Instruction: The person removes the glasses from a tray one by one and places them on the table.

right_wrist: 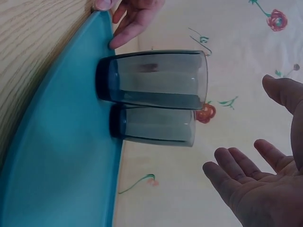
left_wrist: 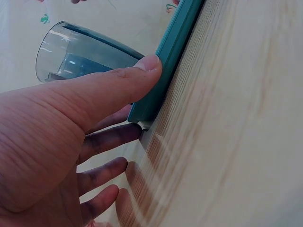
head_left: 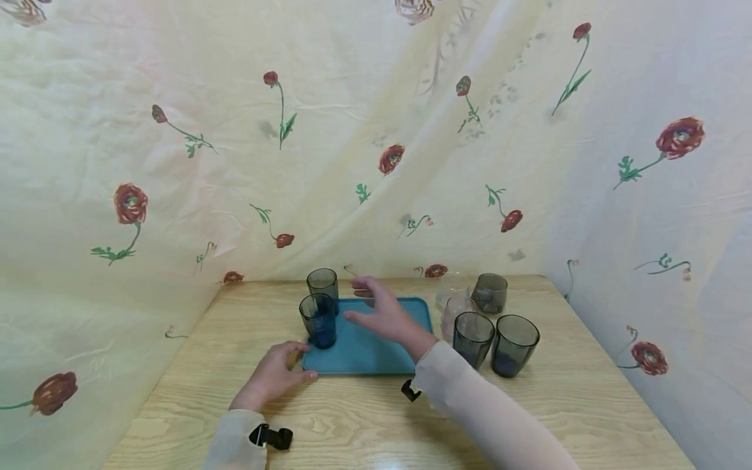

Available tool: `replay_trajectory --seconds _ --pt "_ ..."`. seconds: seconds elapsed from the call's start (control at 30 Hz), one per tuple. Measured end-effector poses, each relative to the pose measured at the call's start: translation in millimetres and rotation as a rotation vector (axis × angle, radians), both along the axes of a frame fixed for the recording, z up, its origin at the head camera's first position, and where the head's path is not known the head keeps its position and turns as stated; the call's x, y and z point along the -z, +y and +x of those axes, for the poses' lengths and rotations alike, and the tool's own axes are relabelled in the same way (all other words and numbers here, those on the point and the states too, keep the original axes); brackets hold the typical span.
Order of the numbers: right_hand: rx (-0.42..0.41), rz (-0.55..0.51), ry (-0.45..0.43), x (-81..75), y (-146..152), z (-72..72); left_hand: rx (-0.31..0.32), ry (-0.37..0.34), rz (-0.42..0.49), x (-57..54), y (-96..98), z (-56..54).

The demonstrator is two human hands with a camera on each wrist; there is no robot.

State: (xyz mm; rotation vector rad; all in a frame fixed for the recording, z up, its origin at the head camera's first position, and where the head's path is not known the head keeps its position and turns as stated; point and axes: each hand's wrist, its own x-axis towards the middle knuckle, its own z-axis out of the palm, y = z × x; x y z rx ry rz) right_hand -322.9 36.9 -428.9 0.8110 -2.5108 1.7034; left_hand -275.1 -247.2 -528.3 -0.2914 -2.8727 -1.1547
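Two dark tinted glasses stand upright at the left end of a blue tray [head_left: 376,358], the nearer glass [head_left: 318,321] in front of the farther glass [head_left: 322,284]. My left hand [head_left: 275,373] is at the tray's near left corner. In the left wrist view its thumb [left_wrist: 150,66] lies against the tray's rim, while the other fingers reach out, spread, by the corner. Above the tray, my right hand [head_left: 383,312] is raised with its fingers apart and nothing in it. The right wrist view shows its palm facing the two glasses, with a gap between.
Right of the tray stand two dark glasses [head_left: 516,344] [head_left: 473,336], close together near my right forearm. Behind them are a short dark glass [head_left: 490,293] and two clear glasses [head_left: 459,313] [head_left: 451,287]. A flowered cloth [head_left: 329,163] hangs behind the wooden table [head_left: 341,424].
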Motion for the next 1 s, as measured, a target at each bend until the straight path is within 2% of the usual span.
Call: replay_trajectory --seconds 0.4,0.73,1.0 --pt "-0.047 0.025 -0.053 10.8 -36 -10.8 -0.004 0.006 -0.005 -3.2 1.9 1.8" --pt "-0.006 0.096 -0.055 26.9 -55 -19.2 0.003 0.007 -0.003 2.0 -0.7 -3.2" --pt "0.025 0.143 -0.068 28.3 -67 -20.0 0.001 0.01 -0.007 2.7 -2.2 -4.4"
